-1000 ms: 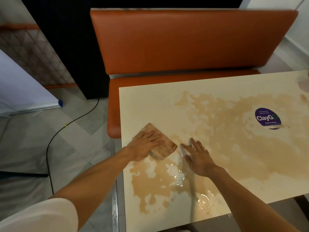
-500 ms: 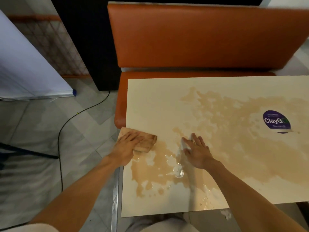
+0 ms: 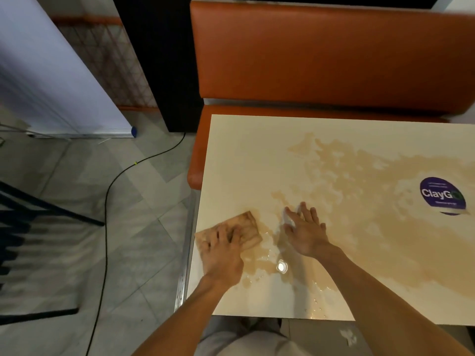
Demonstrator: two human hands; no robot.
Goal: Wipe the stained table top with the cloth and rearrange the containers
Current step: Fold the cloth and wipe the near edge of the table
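Left grip pressed flat, fingers spread, on damp folded brown cloth; right grip open, bracing cream surface. Advised overlapping strokes into tan stain, firm pressure.

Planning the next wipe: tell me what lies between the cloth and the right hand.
In the head view, only wet table top with pale brown stain lies between the cloth and right hand; no object.
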